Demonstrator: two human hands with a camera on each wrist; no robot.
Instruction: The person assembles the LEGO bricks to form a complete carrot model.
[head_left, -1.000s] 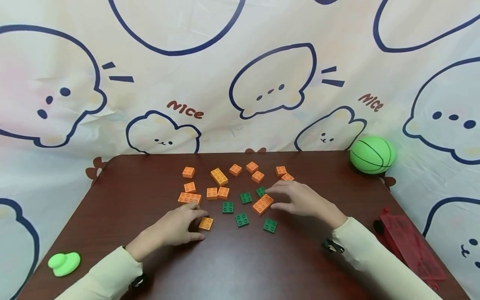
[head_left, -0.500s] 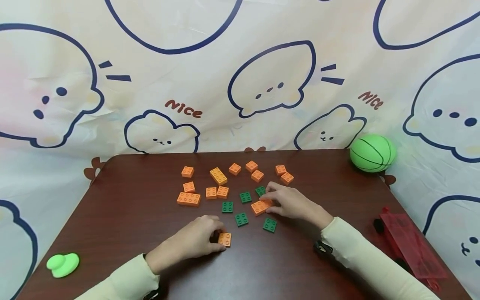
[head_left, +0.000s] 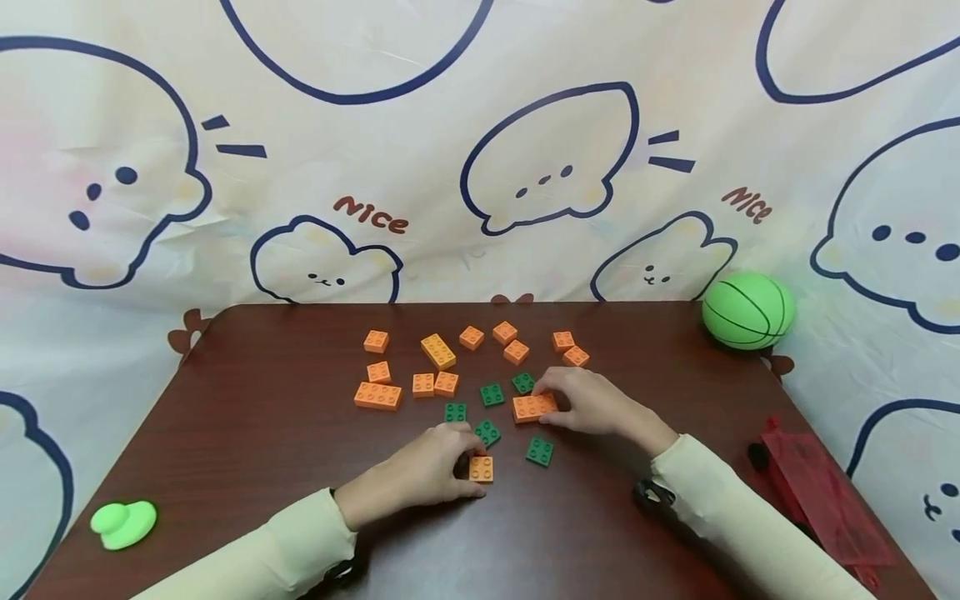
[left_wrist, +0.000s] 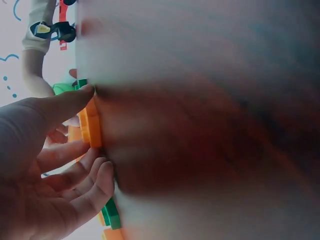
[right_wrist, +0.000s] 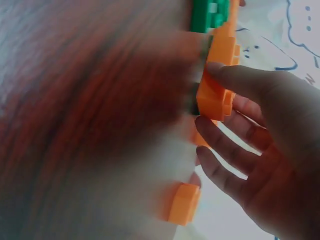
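My left hand pinches a small light-orange building brick between thumb and fingers, low over the table near its middle. In the left wrist view the thumb is at one end of that brick and a finger at the other. Farther right, my right hand grips the right end of a long orange brick; the right wrist view shows the thumb on the side of this brick. Around both hands lie small green bricks, one right by the left fingers and another below the long brick.
Several orange bricks lie toward the back, among them a long one and a yellowish one. A green ball sits at the back right corner, a red see-through toy along the right edge, a light-green object at front left.
My left hand has carried the small light-orange brick rightward, and the green brick beside it has turned. The right hand has closed on the long orange brick and turned it nearly level.
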